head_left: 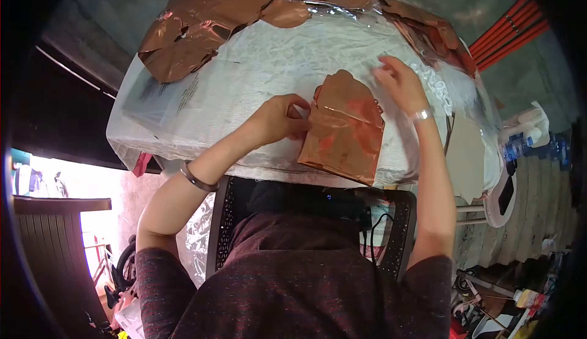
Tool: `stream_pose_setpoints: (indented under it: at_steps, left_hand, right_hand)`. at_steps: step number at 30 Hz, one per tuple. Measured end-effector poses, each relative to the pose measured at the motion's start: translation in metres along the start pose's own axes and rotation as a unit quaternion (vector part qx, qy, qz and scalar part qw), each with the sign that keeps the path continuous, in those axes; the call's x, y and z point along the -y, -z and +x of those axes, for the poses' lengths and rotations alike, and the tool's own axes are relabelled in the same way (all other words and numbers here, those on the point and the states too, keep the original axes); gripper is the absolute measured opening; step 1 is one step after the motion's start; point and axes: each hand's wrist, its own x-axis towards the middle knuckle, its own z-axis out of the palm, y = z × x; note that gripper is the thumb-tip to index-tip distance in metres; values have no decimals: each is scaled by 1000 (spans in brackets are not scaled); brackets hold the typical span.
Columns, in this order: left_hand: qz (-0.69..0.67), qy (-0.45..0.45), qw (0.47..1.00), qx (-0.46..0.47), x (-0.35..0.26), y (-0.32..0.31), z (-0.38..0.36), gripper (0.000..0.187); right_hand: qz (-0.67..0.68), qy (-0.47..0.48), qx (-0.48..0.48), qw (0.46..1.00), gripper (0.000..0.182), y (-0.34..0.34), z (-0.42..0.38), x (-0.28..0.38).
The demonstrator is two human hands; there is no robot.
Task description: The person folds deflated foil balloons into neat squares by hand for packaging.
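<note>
A shiny copper-coloured piece (pixel 343 132) with a scalloped top lies on the white-covered table (pixel 244 82), its lower edge near the table's front. At its left edge is my left hand (pixel 286 119), fingers curled and touching or almost touching it; whether they grip it cannot be made out. My right hand (pixel 398 83) is raised to the right of the piece, fingers bent and apart, holding nothing. White plastic-like links or loops (pixel 435 88) lie just right of that hand.
More copper-coloured sheets (pixel 208 30) lie along the table's back left, and others (pixel 428 33) at the back right. Clear plastic (pixel 156 100) covers the left side. A beige card (pixel 465 155) is at the right edge. Orange-red poles (pixel 510 30) stand beyond.
</note>
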Motion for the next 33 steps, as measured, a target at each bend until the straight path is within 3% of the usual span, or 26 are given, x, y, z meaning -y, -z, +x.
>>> stream_pose_setpoints:
  at_steps: [2, 6, 9, 13, 17, 19, 21, 26, 33]
  left_hand:
    - [-10, 12, 1000, -15, -2, -2, -7, 32]
    - [-53, 30, 998, -10, -2, -3, -4, 30]
    - [-51, 37, 998, -8, -7, -6, -4, 29]
    - [-70, 34, 997, -21, -7, -12, -4, 32]
    - [-62, 30, 998, -17, -10, -14, 2, 34]
    - [-69, 48, 996, -26, -13, -11, 6, 35]
    - [-49, 45, 997, -30, -13, -9, 11, 31]
    - [-7, 89, 996, -20, -15, 0, 30, 22]
    - [-33, 59, 997, -31, -16, 11, 82, 18]
  right_hand:
    - [28, -130, 20, 991, 27, 18, -40, 28]
    - [183, -290, -16, 939, 20, 23, -130, 43]
    - [233, -354, -17, 906, 20, 15, -160, 64]
    - [246, -366, -5, 897, 22, 6, -159, 79]
    - [203, -331, 22, 921, 33, 2, -137, 74]
    - [247, -354, 21, 902, 43, 3, -121, 77]
    - [254, -344, 23, 904, 42, 3, -113, 65]
    - [134, -261, 103, 951, 16, 1, -101, 49]
    - [221, -263, 96, 934, 11, -14, -75, 24]
